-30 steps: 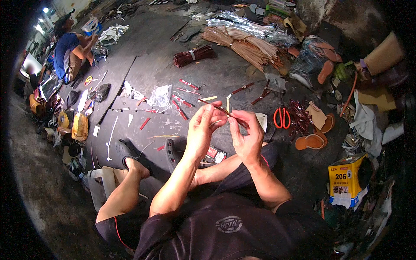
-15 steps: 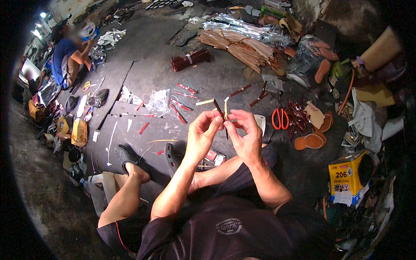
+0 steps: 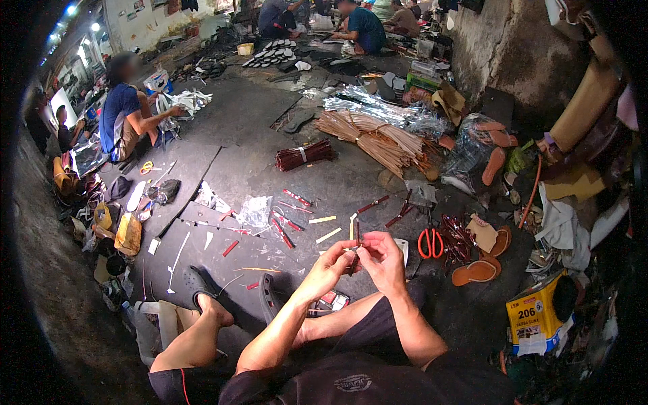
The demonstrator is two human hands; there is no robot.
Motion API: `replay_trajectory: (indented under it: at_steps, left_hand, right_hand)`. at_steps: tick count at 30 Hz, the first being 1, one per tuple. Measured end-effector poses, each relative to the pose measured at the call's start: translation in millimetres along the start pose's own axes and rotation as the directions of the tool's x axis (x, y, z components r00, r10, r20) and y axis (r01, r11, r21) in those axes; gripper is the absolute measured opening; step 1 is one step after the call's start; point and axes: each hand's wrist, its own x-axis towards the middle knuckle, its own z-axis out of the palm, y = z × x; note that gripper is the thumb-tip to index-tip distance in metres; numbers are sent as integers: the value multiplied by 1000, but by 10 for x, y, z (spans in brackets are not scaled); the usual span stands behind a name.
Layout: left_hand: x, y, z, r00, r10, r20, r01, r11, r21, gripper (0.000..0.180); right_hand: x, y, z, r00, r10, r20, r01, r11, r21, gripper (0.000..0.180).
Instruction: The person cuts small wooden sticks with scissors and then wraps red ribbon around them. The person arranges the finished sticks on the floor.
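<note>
Both my hands are raised in front of me, fingertips nearly meeting. My left hand [image 3: 329,271] pinches a narrow dark brown strap [image 3: 358,233], whose lower part shows beneath the fingers. My right hand [image 3: 383,264] grips the same strap from the other side, thumb and fingers bent around it. A thin pale-yellow strip [image 3: 352,228] shows just beyond the fingertips; whether it touches the strap I cannot tell. Two more pale-yellow strips, one farther strip [image 3: 322,219] and one nearer strip [image 3: 329,235], lie on the dark floor mat left of my hands.
Red-handled scissors [image 3: 430,244] lie at right, beside a heap of dark red straps [image 3: 459,241] and tan sandals [image 3: 476,272]. Beyond are a bundle of dark straps [image 3: 304,154] and a bundle of brown strips [image 3: 378,135]. A yellow can [image 3: 534,314] stands near right. A co-worker [image 3: 125,115] sits at left.
The view has tilted up, showing more people at the back. My hands have turned the strap more upright. A second loose yellow strip on the floor is now visible. The co-worker's arm reaches farther out.
</note>
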Motion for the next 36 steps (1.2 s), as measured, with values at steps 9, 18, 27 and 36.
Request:
replay_trajectory:
  at_steps: [9,18,27,36]
  left_hand:
    - [-66,155,-6,989,-125,73,131,989,-72,34]
    - [-137,344,-78,985,-127,120,95,965,244,31]
    - [-173,307,-91,975,-203,86,194,976,101,40]
    - [-114,259,201,951,271,-150,-92,709,699,24]
  right_hand:
    - [5,-35,-95,991,8,136,-16,998,55,26]
    - [36,-62,-180,956,-34,291,16,998,64,28]
    - [54,-290,-139,962,-47,270,64,996,-54,22]
    - [103,-33,-82,999,-40,-11,38,988,-152,28]
